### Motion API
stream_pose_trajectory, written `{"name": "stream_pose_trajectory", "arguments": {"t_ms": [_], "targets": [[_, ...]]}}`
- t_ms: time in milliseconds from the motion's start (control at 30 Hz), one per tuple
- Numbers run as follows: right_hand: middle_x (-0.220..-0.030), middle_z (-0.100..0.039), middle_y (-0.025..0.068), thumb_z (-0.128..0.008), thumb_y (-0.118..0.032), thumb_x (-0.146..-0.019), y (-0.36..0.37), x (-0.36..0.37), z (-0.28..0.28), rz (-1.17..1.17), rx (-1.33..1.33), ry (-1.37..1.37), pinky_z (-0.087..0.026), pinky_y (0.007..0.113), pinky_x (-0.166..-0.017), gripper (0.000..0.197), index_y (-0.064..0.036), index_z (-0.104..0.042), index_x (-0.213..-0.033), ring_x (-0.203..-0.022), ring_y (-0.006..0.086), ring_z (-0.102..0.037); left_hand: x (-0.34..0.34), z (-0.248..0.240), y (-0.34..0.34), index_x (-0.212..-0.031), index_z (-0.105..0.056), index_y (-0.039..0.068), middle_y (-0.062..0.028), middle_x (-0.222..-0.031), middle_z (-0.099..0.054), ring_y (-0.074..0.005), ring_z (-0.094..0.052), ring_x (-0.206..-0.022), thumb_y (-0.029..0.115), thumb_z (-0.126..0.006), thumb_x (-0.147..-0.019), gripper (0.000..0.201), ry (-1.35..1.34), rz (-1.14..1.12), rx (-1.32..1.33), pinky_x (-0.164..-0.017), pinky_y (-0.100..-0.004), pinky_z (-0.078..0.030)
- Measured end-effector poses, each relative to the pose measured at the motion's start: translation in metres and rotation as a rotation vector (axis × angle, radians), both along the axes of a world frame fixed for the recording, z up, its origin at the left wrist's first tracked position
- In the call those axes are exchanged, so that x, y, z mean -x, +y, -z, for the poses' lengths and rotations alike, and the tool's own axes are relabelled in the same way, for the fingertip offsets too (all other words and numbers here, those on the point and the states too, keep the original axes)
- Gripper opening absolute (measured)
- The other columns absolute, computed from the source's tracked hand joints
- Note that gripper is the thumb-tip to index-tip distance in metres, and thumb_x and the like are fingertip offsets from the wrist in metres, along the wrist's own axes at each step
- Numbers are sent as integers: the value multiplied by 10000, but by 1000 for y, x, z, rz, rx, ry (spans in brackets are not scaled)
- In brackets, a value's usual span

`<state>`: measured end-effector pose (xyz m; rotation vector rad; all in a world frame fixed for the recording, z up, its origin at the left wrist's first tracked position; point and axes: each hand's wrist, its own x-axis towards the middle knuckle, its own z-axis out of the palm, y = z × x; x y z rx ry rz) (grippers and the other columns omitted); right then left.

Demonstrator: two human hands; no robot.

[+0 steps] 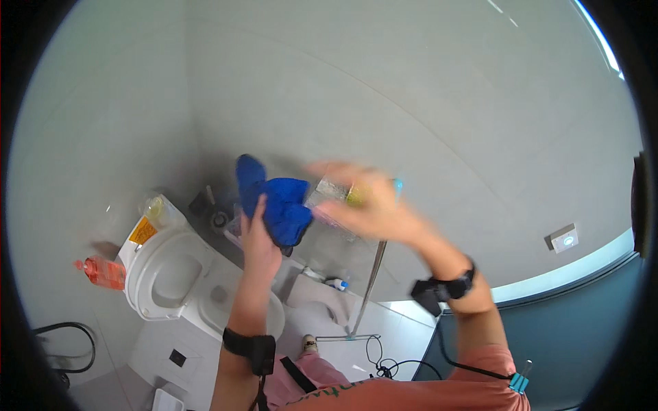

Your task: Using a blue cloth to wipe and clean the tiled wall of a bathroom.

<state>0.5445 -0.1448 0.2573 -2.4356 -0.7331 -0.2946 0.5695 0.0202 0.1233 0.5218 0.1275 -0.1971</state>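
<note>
1 large grey wall [425, 103] fills the back, with a white toilet [199, 274] low on the left. A long metal pole [373, 277] slants between the right arm and the wall. Next in size, a blue cloth [284, 212] is up in front of the wall, pinched in the left hand [260, 243], thumb over its near face. It looks light, soft and floppy, unlikely to break; its middle seems the surest hold, and the loose right flap a handy second spot. The right hand [384, 212], blurred, has thumb and fingers spread, near that flap, apparently holding nothing. Smaller still, a red bottle [106, 272] sits beside the toilet, and a blue-capped bottle [336, 283] near the pole.
</note>
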Motion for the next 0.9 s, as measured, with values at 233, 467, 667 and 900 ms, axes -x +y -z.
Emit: {"name": "stream_pose_trajectory", "arguments": {"t_ms": [233, 467, 667, 900], "targets": [[-1535, -263, 131, -591, -299, -863, -209, 35, -134, 1008, 740, -1194, -118, 642, -1088, 638, -185, -375, -1452, -1424, 355, -205, -95, -48, -64, -1180, -583, -7, -276, -1154, -500, -404, -497, -1047, 326, -505, -953, 411, -574, -411, -856, -941, -432, -385], [-1555, -227, 91, -450, -376, -926, -218, 21, -126, 1012, 950, -1343, -80, 582, -1122, 613, -209, -287, -1493, -1442, 317, -163, -137, -65, -145, -1206, -601, 27, -307, -1206, -475, -472, -528, -1025, 148, -562, -838, 390, -681, -760, -1181, -889, -483, -443], [-1544, -254, 82, -420, -384, -946, -225, 20, -134, 961, 1000, -1383, -80, 573, -1125, 588, -208, -290, -1491, -1438, 303, -175, -98, -73, -174, -1106, -610, 17, -234, -1058, -509, -391, -575, -858, 103, -596, -801, 316, -902, -722, -1329, -662, -453, -516], [-1543, -255, 78, -403, -391, -952, -230, 23, -132, 953, 1047, -1380, -92, 573, -1125, 578, -211, -292, -1489, -1438, 300, -176, -134, -71, -144, -1075, -515, -41, -265, -1039, -517, -391, -609, -753, 54, -532, -817, 275, -817, -596, -1569, -565, -460, -544]]}}
